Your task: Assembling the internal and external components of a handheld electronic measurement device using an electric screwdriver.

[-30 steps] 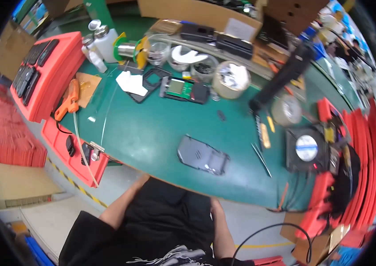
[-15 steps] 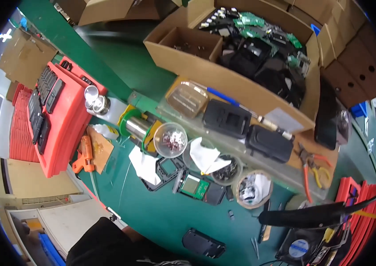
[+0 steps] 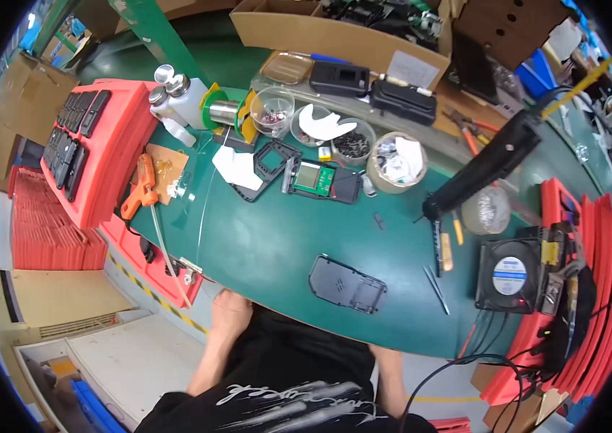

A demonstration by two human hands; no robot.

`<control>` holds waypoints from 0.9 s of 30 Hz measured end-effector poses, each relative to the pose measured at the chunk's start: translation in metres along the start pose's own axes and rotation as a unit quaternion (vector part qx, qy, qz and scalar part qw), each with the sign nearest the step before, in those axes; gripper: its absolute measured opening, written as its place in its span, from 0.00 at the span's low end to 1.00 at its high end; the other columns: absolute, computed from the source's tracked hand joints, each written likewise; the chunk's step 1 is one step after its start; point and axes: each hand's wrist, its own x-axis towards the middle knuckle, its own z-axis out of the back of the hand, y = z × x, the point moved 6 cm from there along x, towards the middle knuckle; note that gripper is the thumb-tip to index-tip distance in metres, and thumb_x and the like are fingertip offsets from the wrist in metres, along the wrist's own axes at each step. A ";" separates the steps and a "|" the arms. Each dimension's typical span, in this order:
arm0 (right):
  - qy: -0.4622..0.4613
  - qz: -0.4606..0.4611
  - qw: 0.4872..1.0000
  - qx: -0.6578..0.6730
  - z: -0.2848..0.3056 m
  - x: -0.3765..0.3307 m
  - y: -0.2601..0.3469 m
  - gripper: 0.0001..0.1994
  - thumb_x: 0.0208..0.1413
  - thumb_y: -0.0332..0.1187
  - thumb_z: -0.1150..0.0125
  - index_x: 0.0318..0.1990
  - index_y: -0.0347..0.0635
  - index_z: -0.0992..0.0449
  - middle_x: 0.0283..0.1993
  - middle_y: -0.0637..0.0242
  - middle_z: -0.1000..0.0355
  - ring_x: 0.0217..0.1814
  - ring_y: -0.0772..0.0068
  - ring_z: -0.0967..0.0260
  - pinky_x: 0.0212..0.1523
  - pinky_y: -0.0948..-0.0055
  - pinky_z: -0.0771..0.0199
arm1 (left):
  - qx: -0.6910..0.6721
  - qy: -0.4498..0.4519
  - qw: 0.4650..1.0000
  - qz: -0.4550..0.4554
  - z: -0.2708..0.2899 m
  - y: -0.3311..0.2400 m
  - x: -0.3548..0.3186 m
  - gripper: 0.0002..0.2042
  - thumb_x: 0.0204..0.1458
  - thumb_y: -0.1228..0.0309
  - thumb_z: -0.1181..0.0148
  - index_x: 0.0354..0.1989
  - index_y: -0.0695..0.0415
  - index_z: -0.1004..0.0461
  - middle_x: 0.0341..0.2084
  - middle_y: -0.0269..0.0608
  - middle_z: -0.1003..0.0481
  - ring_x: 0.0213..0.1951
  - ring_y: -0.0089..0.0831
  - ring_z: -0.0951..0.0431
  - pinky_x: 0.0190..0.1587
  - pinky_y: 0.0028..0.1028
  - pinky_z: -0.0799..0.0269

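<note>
On the green tabletop (image 3: 263,238) a dark cover (image 3: 347,283) lies untouched near the front edge, both hands hidden below it, grip unknowable; picking it up seemingly awaits.

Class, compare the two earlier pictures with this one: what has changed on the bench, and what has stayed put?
Only the head camera swung: up toward the cardboard boxes, then partly back down. The dark plastic cover stays near the table's front edge, untouched. Both forearms remain below the edge; the hands are hidden. Nothing was picked up or released.

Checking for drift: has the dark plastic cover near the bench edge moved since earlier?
No. The dark plastic cover sits at the same spot left of the tweezers; only the camera moved.
</note>
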 end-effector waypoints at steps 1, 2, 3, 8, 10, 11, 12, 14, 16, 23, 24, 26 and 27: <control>-0.015 0.043 0.998 0.047 0.021 0.004 0.031 0.11 0.62 0.37 0.38 0.42 0.38 0.19 0.40 0.49 0.21 0.40 0.48 0.22 0.39 0.55 0.22 | -0.020 0.013 0.999 -0.037 0.034 -0.026 -0.019 0.11 0.59 0.65 0.39 0.40 0.61 0.22 0.36 0.56 0.19 0.41 0.56 0.19 0.44 0.49 0.24; -0.030 0.087 0.991 0.093 0.036 0.009 0.069 0.09 0.59 0.35 0.34 0.40 0.39 0.19 0.37 0.51 0.21 0.39 0.50 0.23 0.37 0.56 0.23 | -0.039 0.024 0.996 -0.075 0.072 -0.051 -0.032 0.12 0.60 0.65 0.38 0.42 0.62 0.22 0.37 0.55 0.19 0.42 0.55 0.19 0.44 0.48 0.23; -0.061 0.144 0.981 0.113 0.047 0.005 0.097 0.07 0.58 0.33 0.33 0.40 0.39 0.19 0.35 0.55 0.23 0.37 0.53 0.23 0.35 0.58 0.23 | -0.049 0.067 0.984 -0.157 0.101 -0.074 -0.042 0.14 0.61 0.63 0.39 0.46 0.62 0.22 0.37 0.54 0.18 0.41 0.55 0.18 0.43 0.46 0.22; 0.153 0.261 0.952 0.045 0.060 -0.022 0.158 0.08 0.60 0.30 0.37 0.45 0.42 0.19 0.39 0.63 0.23 0.40 0.60 0.21 0.36 0.64 0.20 | -0.116 0.207 0.906 -0.351 0.177 -0.131 -0.069 0.17 0.60 0.64 0.35 0.53 0.60 0.21 0.38 0.51 0.17 0.42 0.51 0.17 0.45 0.40 0.21; 0.089 0.283 0.950 0.098 0.103 -0.015 0.169 0.08 0.61 0.32 0.36 0.44 0.39 0.20 0.35 0.62 0.25 0.36 0.61 0.23 0.34 0.65 0.21 | -0.230 0.152 0.877 -0.394 0.194 -0.155 -0.060 0.16 0.58 0.69 0.33 0.53 0.61 0.21 0.39 0.48 0.17 0.42 0.49 0.17 0.47 0.38 0.21; 0.082 0.286 0.949 0.102 0.121 -0.012 0.176 0.08 0.61 0.32 0.36 0.44 0.39 0.20 0.35 0.62 0.25 0.36 0.61 0.23 0.34 0.65 0.21 | -0.284 0.124 0.854 -0.418 0.200 -0.165 -0.052 0.16 0.56 0.71 0.31 0.52 0.61 0.21 0.40 0.47 0.17 0.42 0.48 0.17 0.48 0.38 0.21; 0.068 0.303 0.931 0.194 0.143 -0.010 0.185 0.07 0.62 0.32 0.37 0.43 0.37 0.21 0.31 0.64 0.27 0.33 0.64 0.26 0.32 0.66 0.24 | -0.315 0.068 0.854 -0.408 0.192 -0.172 -0.039 0.16 0.55 0.74 0.31 0.52 0.61 0.20 0.41 0.46 0.17 0.44 0.47 0.17 0.50 0.38 0.21; 0.050 0.336 0.894 0.291 0.162 0.010 0.201 0.07 0.64 0.32 0.37 0.42 0.36 0.23 0.28 0.65 0.29 0.29 0.67 0.28 0.30 0.67 0.27 | -0.307 -0.062 0.858 -0.408 0.176 -0.191 -0.018 0.16 0.53 0.76 0.31 0.51 0.62 0.20 0.44 0.45 0.18 0.49 0.46 0.19 0.54 0.40 0.23; -0.258 0.222 0.921 0.187 0.193 0.033 0.193 0.07 0.62 0.28 0.39 0.44 0.34 0.21 0.36 0.59 0.22 0.31 0.60 0.25 0.31 0.68 0.26 | -0.264 -0.136 0.863 -0.410 0.172 -0.212 -0.012 0.16 0.52 0.76 0.31 0.50 0.62 0.20 0.45 0.45 0.20 0.52 0.45 0.20 0.56 0.42 0.25; -0.321 0.140 0.927 0.136 0.173 0.073 0.183 0.09 0.66 0.27 0.44 0.46 0.30 0.23 0.38 0.54 0.23 0.32 0.62 0.25 0.33 0.65 0.24 | -0.226 -0.229 0.828 -0.460 0.140 -0.239 0.002 0.08 0.51 0.75 0.33 0.39 0.63 0.19 0.31 0.45 0.19 0.38 0.39 0.17 0.42 0.38 0.21; -0.307 0.131 0.930 0.150 0.170 0.075 0.185 0.09 0.67 0.28 0.45 0.46 0.30 0.23 0.40 0.52 0.24 0.34 0.63 0.25 0.35 0.65 0.23 | -0.254 -0.218 0.817 -0.470 0.136 -0.240 -0.003 0.09 0.54 0.73 0.36 0.40 0.64 0.20 0.37 0.45 0.21 0.43 0.40 0.19 0.46 0.40 0.23; -0.316 0.105 0.915 0.226 0.172 0.076 0.191 0.08 0.67 0.27 0.46 0.45 0.30 0.23 0.40 0.52 0.25 0.34 0.62 0.26 0.36 0.65 0.23 | -0.312 -0.195 0.789 -0.492 0.139 -0.248 -0.009 0.11 0.60 0.68 0.40 0.43 0.65 0.21 0.47 0.44 0.24 0.53 0.42 0.23 0.55 0.44 0.25; -0.334 0.072 0.892 0.295 0.175 0.075 0.190 0.07 0.67 0.27 0.46 0.43 0.31 0.23 0.39 0.52 0.25 0.34 0.61 0.26 0.36 0.64 0.24 | -0.312 -0.197 0.792 -0.486 0.146 -0.253 -0.008 0.11 0.60 0.68 0.40 0.43 0.65 0.21 0.47 0.44 0.24 0.53 0.42 0.23 0.55 0.44 0.25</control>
